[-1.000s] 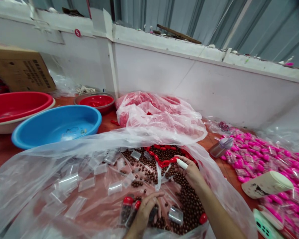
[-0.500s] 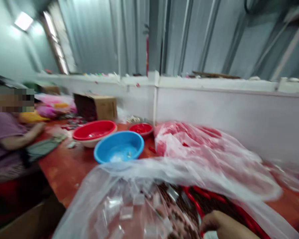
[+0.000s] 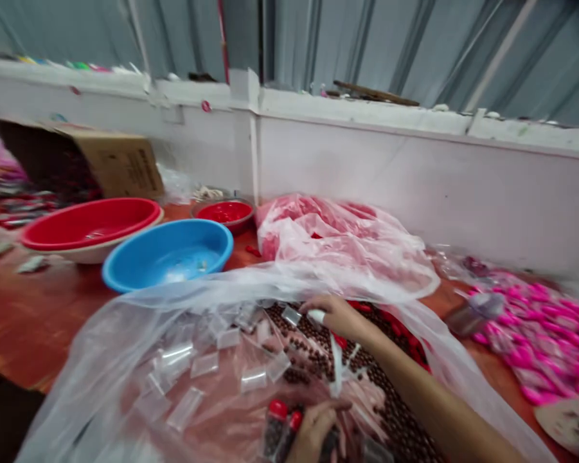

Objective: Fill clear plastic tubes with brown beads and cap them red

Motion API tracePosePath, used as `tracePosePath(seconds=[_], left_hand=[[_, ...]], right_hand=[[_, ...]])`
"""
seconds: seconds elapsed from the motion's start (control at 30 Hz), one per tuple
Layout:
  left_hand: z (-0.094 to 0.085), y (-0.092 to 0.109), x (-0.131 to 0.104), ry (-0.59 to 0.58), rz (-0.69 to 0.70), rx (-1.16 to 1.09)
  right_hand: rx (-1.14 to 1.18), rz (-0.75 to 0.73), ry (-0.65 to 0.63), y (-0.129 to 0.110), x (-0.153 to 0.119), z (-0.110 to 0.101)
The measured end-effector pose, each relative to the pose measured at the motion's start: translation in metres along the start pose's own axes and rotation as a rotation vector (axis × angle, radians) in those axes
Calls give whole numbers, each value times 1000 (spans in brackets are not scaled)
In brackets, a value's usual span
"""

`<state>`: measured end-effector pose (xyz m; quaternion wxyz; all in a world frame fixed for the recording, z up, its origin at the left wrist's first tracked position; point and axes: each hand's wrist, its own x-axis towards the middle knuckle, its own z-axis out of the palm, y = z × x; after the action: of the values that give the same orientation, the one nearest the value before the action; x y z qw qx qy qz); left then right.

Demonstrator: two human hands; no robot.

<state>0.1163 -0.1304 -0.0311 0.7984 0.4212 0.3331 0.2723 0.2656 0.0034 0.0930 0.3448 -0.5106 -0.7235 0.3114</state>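
Observation:
My right hand point(image 3: 335, 316) reaches over brown beads point(image 3: 313, 337), its fingers stretched left and slightly apart. A small clear plastic box point(image 3: 292, 315) lies just beyond the fingertips. Something white, perhaps a finger wrap, shows at that hand. Nearer to me, my left hand point(image 3: 315, 427) curls over what looks like a clear container with dark contents point(image 3: 331, 444), partly hidden by the fingers. Close on its left stand two red-capped clear containers point(image 3: 277, 418) with dark contents. Several clear boxes point(image 3: 205, 364) lie on the plastic sheet point(image 3: 110, 321). A white strip point(image 3: 337, 366) runs between the hands.
Behind the sheet stand a blue basin point(image 3: 168, 254), a red basin point(image 3: 91, 222) and a smaller red bowl point(image 3: 224, 211). A pink-filled plastic bag point(image 3: 337, 238) lies by the wall. Bright pink pieces point(image 3: 544, 328) cover the right side. A cardboard box point(image 3: 125, 164) sits back left.
The view has turned right and down, and the co-worker at the left has left the picture. My right hand now reaches farther over the beads; my left hand and red-capped containers have come into view.

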Motion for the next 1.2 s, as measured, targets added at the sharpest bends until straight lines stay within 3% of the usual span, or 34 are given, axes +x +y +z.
tracePosePath(seconds=[0.1,0.17,0.27,0.37,0.5,0.63,0.9,1.2], left_hand=[[0,-14,18,-88,-9,-42],[-1,-16,19,-84,2,-48],[-3,-15,15,-39,30,-52],[-2,-15,13,-22,33,-54],[0,-15,14,-3,16,-79],[3,-11,12,21,13,-84],[1,-8,14,-14,5,-50],[4,-2,11,-28,19,-34]], right_hand=[[-127,178,114,58,-61,-10],[-220,250,244,88,-81,-28],[-310,284,354,117,-81,-52],[-348,265,362,130,-61,-56],[-355,218,332,133,-33,-46],[-313,199,285,131,-25,-44],[-95,197,305,116,-69,-36],[278,187,379,73,-118,-32]])
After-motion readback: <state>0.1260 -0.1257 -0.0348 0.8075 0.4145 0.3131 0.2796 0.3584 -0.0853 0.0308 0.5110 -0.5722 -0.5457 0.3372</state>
